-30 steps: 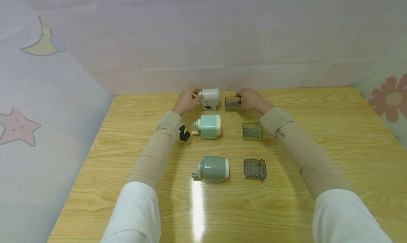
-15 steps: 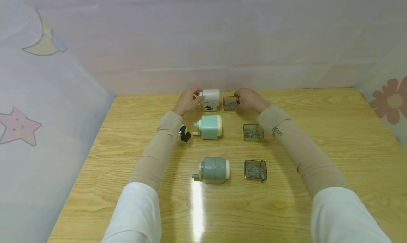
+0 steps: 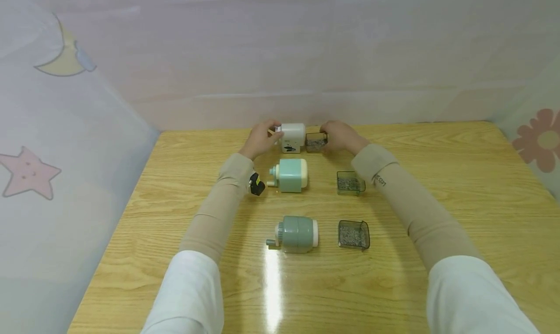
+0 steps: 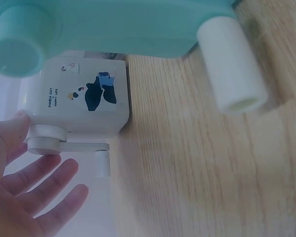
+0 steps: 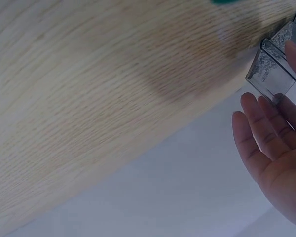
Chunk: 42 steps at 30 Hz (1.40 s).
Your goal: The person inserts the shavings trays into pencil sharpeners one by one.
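At the table's far edge stands a white crank pencil sharpener (image 3: 292, 135) with a panda print. My left hand (image 3: 260, 140) holds it by its crank end, thumb on one side and fingertips at the round knob (image 4: 45, 139); the other fingers are spread. My right hand (image 3: 343, 136) pinches a clear, dark-tinted shavings drawer (image 3: 315, 143) between thumb and fingers, close to the sharpener's right side. Grey shavings lie inside this drawer, partly covered by the thumb in the right wrist view.
Nearer on the wooden table (image 3: 407, 193) stand a mint sharpener (image 3: 290, 175) and a grey-green one (image 3: 298, 234). Two more drawers with shavings, one greenish (image 3: 349, 183) and one dark-tinted (image 3: 353, 235), lie to their right. A pale curtain (image 3: 306, 57) hangs behind the table.
My right hand has moved the drawer left, narrowing the gap to the white sharpener. The left hand keeps its hold there. The whole scene shifts slightly in the head view.
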Each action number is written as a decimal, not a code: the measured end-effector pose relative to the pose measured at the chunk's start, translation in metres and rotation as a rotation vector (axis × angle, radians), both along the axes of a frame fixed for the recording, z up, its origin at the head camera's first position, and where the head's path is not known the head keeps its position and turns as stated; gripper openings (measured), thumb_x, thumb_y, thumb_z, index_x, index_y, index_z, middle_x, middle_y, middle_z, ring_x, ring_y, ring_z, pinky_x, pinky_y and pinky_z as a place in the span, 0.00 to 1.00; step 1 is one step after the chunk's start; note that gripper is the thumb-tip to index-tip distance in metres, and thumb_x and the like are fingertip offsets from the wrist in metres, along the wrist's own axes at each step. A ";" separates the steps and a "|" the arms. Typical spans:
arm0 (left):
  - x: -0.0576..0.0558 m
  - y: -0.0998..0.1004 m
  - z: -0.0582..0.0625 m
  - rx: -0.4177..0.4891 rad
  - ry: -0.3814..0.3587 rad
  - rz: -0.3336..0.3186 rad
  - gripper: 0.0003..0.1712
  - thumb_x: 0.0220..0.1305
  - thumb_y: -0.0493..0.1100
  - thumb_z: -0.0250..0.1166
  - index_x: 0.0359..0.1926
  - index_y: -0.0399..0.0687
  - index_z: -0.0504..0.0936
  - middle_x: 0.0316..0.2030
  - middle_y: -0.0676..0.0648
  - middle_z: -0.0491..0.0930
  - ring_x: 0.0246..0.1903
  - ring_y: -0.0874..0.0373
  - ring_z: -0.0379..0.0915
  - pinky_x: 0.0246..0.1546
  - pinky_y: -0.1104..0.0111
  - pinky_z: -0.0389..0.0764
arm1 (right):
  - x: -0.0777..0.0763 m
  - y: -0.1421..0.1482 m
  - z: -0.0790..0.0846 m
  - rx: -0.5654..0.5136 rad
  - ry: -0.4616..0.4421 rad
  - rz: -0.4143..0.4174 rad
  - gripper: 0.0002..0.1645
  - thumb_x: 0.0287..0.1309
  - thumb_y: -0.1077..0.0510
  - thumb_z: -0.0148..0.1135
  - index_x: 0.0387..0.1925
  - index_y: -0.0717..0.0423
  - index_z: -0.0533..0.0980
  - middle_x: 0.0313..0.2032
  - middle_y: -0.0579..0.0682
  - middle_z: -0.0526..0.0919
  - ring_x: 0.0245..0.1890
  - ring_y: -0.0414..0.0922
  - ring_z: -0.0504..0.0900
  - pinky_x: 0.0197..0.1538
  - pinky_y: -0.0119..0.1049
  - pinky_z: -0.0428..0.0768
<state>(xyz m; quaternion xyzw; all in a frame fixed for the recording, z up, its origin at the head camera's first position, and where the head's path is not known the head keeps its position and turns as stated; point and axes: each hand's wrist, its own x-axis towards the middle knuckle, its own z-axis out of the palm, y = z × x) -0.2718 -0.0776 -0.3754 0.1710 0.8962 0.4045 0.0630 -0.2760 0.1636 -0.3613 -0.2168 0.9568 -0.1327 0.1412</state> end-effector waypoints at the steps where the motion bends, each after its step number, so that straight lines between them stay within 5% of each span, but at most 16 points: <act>1: 0.000 0.000 0.000 -0.002 0.001 0.001 0.21 0.66 0.44 0.55 0.57 0.39 0.69 0.47 0.41 0.74 0.38 0.52 0.73 0.35 0.68 0.78 | 0.000 0.000 0.000 -0.003 0.000 -0.003 0.37 0.46 0.58 0.69 0.56 0.72 0.66 0.54 0.67 0.69 0.55 0.61 0.67 0.58 0.53 0.65; 42: -0.002 0.000 -0.002 -0.006 -0.007 0.007 0.21 0.66 0.45 0.55 0.56 0.40 0.70 0.47 0.41 0.74 0.38 0.54 0.73 0.36 0.69 0.78 | -0.001 -0.012 -0.008 -0.003 0.013 -0.022 0.35 0.47 0.57 0.69 0.55 0.68 0.67 0.52 0.63 0.72 0.51 0.57 0.71 0.55 0.51 0.69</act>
